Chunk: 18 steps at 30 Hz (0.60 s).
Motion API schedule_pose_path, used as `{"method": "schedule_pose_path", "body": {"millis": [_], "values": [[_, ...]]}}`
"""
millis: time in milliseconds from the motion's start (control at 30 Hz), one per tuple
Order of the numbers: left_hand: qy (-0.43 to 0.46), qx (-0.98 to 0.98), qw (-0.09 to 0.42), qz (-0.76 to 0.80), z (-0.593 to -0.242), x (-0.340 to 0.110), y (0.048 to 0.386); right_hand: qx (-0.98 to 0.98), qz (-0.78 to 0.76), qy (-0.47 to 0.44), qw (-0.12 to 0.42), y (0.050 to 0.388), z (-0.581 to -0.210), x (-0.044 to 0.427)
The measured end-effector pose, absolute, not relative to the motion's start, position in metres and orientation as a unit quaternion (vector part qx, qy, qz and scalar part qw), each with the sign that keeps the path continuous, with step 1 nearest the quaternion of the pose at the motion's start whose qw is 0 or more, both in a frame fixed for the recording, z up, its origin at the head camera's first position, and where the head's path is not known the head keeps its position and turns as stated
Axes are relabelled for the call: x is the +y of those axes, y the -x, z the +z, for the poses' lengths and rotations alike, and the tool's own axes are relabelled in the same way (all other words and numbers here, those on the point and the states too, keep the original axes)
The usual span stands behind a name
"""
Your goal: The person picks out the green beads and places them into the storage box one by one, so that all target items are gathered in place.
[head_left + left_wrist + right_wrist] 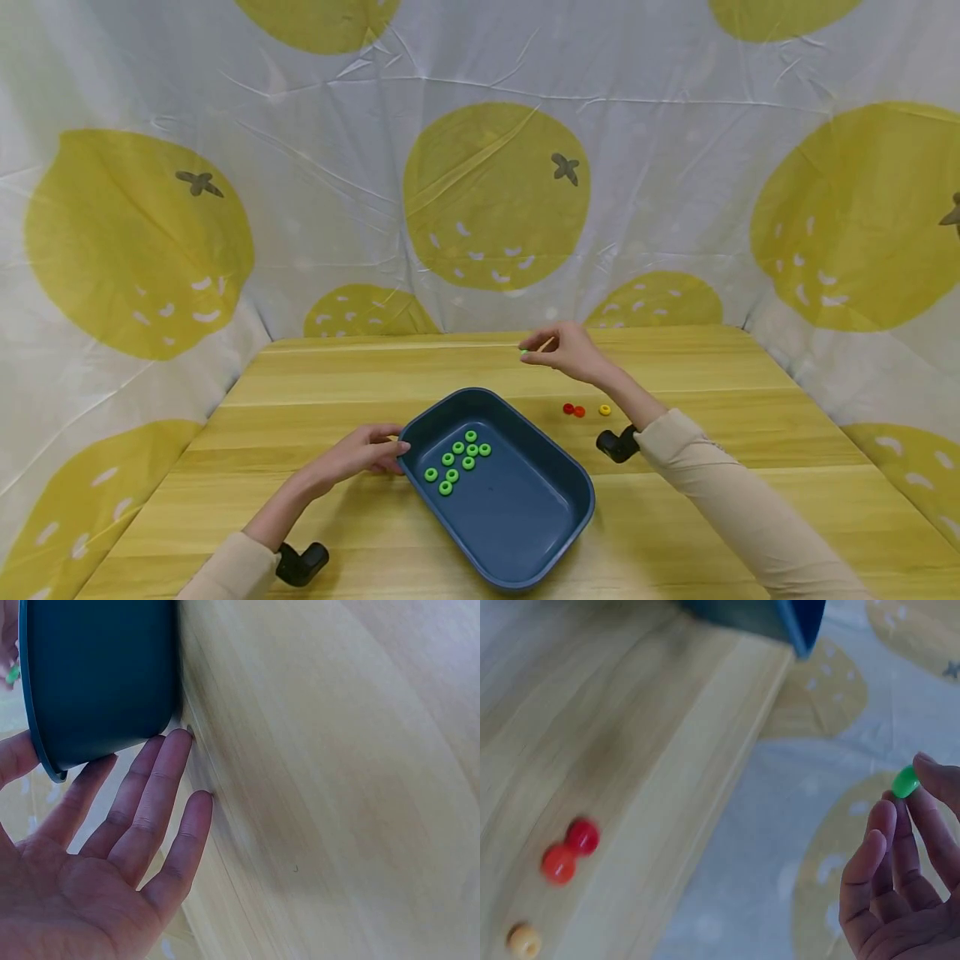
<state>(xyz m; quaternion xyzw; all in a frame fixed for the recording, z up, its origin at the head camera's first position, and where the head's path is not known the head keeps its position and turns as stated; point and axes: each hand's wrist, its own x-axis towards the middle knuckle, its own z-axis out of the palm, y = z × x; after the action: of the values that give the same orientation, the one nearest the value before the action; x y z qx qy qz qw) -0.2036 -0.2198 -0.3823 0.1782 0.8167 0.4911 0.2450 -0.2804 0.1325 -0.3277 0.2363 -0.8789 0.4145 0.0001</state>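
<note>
A dark blue rectangular tub (517, 533) stands at an angle on the table with several green ring-shaped beads (468, 462) lying in its far left part. My left hand (375, 450) holds the tub's left wall, the thumb at the rim and the fingers (142, 787) against the outside. Beyond the tub's far end, my right hand (566, 350) is raised above the table. It pinches one green bead (905, 782) between thumb and fingertips, the other fingers loosely bent.
On the table right of the tub lie a dark red bead (568, 409), an orange-red bead (579, 412) touching it, and a yellow bead (604, 410) slightly apart. A lemon-print curtain (495, 75) hangs behind the wooden table (315, 375) and along both sides.
</note>
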Motion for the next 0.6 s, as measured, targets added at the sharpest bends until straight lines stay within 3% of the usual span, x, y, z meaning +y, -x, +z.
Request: {"method": "schedule_pose_path", "body": {"millis": [267,600], "values": [[-0.174,0.819,0.243,0.489,-0.383,-0.220,0.204,-0.873,0.355,-0.335,-0.004,0.265,-0.327,0.078],[-0.177,0.821,0.245,0.485,-0.382,-0.220,0.205,-0.872,0.243,-0.418,-0.081,0.248,-0.348,0.043]]}}
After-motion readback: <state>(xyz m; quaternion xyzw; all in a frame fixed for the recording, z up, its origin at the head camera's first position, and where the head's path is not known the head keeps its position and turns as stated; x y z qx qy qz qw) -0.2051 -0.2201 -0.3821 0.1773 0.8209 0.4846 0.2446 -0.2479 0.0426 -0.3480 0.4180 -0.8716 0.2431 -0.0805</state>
